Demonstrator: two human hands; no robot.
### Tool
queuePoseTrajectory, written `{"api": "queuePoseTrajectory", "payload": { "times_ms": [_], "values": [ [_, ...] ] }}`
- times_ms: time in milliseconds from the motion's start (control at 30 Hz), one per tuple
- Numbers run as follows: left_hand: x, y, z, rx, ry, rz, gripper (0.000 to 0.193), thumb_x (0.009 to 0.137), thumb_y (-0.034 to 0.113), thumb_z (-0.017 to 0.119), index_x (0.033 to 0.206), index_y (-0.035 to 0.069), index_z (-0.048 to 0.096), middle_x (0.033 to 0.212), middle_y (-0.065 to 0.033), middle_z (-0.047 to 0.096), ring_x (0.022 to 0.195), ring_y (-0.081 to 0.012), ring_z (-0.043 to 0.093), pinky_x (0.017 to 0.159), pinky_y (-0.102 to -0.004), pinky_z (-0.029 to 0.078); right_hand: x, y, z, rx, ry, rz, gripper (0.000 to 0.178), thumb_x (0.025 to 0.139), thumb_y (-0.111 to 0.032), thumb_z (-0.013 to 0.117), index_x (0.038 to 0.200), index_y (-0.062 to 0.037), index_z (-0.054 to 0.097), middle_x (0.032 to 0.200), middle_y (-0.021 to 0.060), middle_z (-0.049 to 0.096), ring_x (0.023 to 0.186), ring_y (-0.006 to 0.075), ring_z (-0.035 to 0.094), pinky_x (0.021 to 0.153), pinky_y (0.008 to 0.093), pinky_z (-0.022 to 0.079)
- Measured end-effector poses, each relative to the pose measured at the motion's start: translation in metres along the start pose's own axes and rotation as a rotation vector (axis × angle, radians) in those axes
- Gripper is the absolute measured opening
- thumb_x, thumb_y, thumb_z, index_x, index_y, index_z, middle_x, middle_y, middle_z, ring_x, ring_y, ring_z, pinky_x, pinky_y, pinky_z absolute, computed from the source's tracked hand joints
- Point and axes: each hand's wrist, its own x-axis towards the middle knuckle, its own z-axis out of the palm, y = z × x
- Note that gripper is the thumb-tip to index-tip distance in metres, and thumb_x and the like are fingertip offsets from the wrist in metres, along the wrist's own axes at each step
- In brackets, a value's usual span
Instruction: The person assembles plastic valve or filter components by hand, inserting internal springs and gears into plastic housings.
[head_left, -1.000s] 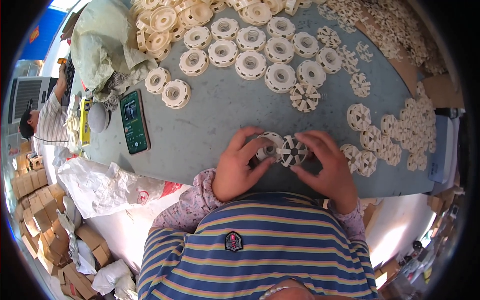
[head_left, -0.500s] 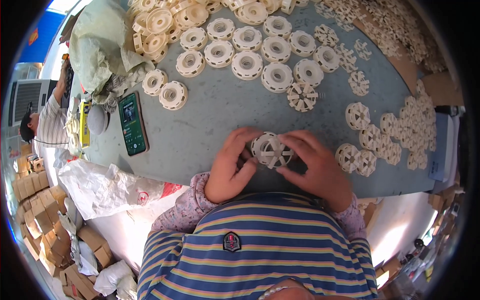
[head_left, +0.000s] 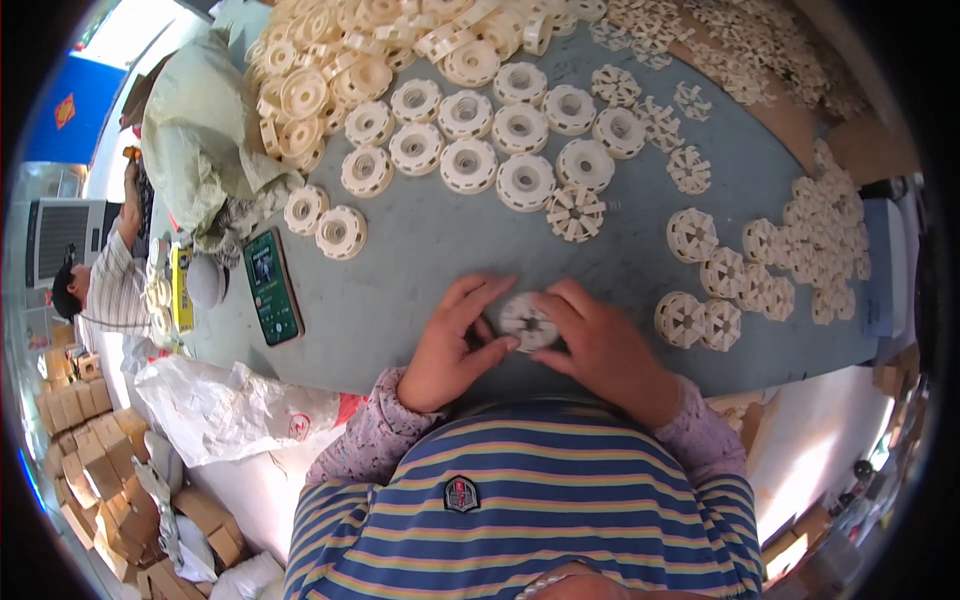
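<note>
Blur is softening the pale slotted disc (head_left: pixel 514 319) between the hands, so its spokes are running together and whatever is lying beneath its face is staying hidden; whether a spring is sitting inside cannot be told. Fingers are covering its right edge, and the outer fingers of both hands are curling out of sight. At the top, the heap of cream rings (head_left: pixel 335 85) is running off the picture's edge, and the dark fisheye rim is cutting into the mound of small star-shaped pieces (head_left: pixel 755 55) at upper right. Above the near edge of the grey table (head_left: pixel 385 300), the left hand (head_left: pixel 447 345) is grasping the disc from its left, its thumb pressing the near edge and its index finger reaching forward beside it. The right hand (head_left: pixel 605 340) is gripping it from the right, fingers bending over the far edge and thumb lying along the near one, both forearms angling inward. Half a second earlier a spoked cap was sitting askew over a ring; now the two are showing as one round outline. The right hand is resting farther left, and the view is taking in more of the heap.
</note>
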Motion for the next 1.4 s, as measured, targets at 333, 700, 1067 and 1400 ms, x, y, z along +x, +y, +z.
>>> {"api": "queuePoseTrajectory", "payload": {
  "times_ms": [333,700,1067,1400],
  "values": [
    [0.109,0.013,-0.012,0.624,0.301,0.356,0.071,0.084,0.008,0.087,0.149,0.007,0.058,0.149,-0.0187,0.058,0.087,-0.0301,0.071,0.075,-0.0394,0.060,0.040,0.025,-0.039,-0.319,0.440,0.097,0.082,0.077,-0.028,0.092,0.148,-0.0076,0.057,0.137,0.0169,0.062,0.123,0.0392,0.065,0.101,0.0470,0.055],
    [0.033,0.006,-0.001,0.498,0.141,0.316,0.070,0.079,0.005,0.087,0.144,0.004,0.060,0.139,-0.0183,0.060,0.109,-0.0366,0.070,0.088,-0.0404,0.059,0.001,0.015,-0.040,-0.131,0.412,-0.028,0.074,0.079,-0.018,0.090,0.145,-0.0083,0.057,0.139,0.0150,0.059,0.114,0.0358,0.070,0.095,0.0456,0.059],
    [-0.002,0.003,0.004,0.284,0.093,0.193,0.077,0.077,0.009,0.095,0.146,0.005,0.061,0.147,-0.0144,0.056,0.076,-0.0153,0.066,0.064,-0.0277,0.056,-0.018,0.027,-0.020,-0.005,0.114,0.084,0.077,0.076,-0.019,0.095,0.144,-0.0097,0.062,0.133,0.0098,0.061,0.089,0.0238,0.067,0.080,0.0358,0.059],
    [-0.001,0.000,0.003,0.313,0.179,0.251,0.084,0.074,0.023,0.100,0.147,0.005,0.062,0.148,-0.0153,0.055,0.088,-0.0164,0.067,0.066,-0.0279,0.056,-0.015,0.021,-0.018,0.063,0.459,0.065,0.068,0.076,-0.024,0.095,0.134,-0.0091,0.063,0.119,0.0077,0.062,0.081,0.0204,0.063,0.071,0.0348,0.055]
  ]
}}
